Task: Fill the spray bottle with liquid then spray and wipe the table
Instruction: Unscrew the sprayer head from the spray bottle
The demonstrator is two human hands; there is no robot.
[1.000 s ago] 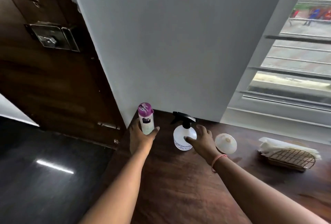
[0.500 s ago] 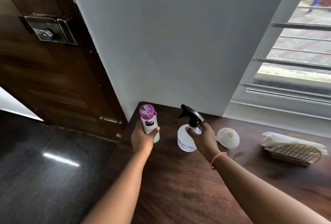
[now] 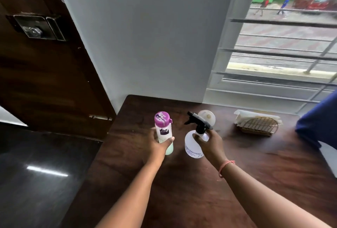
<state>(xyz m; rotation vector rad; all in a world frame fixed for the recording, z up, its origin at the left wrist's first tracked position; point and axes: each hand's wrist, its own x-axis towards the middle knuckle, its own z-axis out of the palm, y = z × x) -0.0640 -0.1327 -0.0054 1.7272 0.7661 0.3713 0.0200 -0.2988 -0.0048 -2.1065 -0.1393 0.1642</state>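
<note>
The spray bottle, white translucent body with a black trigger head pointing left, is upright in the grasp of the right hand, fingers wrapped around its neck and upper body. Whether its base touches the table cannot be told. It sits over the middle of the dark wooden table, toward the far side.

Just left of it, apart from it, the left hand grasps a second bottle: pale body, purple cap closed, dark label, greenish liquid visible at the bottom. It is upright; thumb across the front, fingers behind.

Behind the spray head, a round white lid-like object lies on the table, partly hidden by the trigger. Further right, near the far edge, a gold wire holder carries white paper napkins. A pink band circles the right wrist. Blue fabric enters at the right edge.

Beyond the table: a grey wall, a barred window to the right, and a dark wooden door with a metal lock at left.
</note>
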